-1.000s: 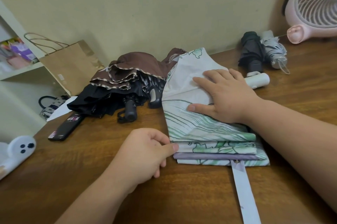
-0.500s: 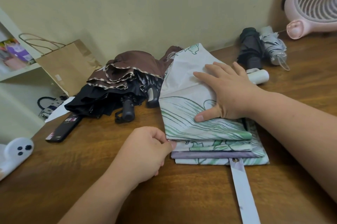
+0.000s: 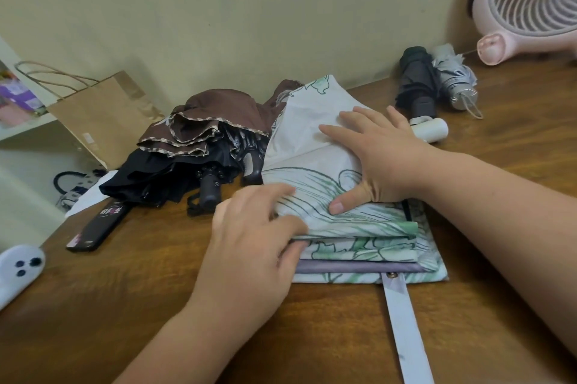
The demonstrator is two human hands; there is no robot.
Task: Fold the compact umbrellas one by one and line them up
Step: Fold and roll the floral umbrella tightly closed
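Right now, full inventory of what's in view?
table: 1, brown wood, under everything
floral umbrella: 1, white and green, centre, part folded
strap: 1, lilac, off the floral umbrella's near edge
handle: 1, white, behind the right hand
brown umbrella: 1, brown, unfolded, left of centre
black umbrellas: two handles show, black, under the brown one
grey umbrella: 1, dark grey, folded, back right
silver umbrella: 1, silver, folded, beside the grey one
fan: 1, pink, far right
paper bag: 1, brown, back left
phone: 1, black, left
gadget: 1, white, left edge
left hand: grips the floral umbrella's left edge
right hand: flat on the floral umbrella
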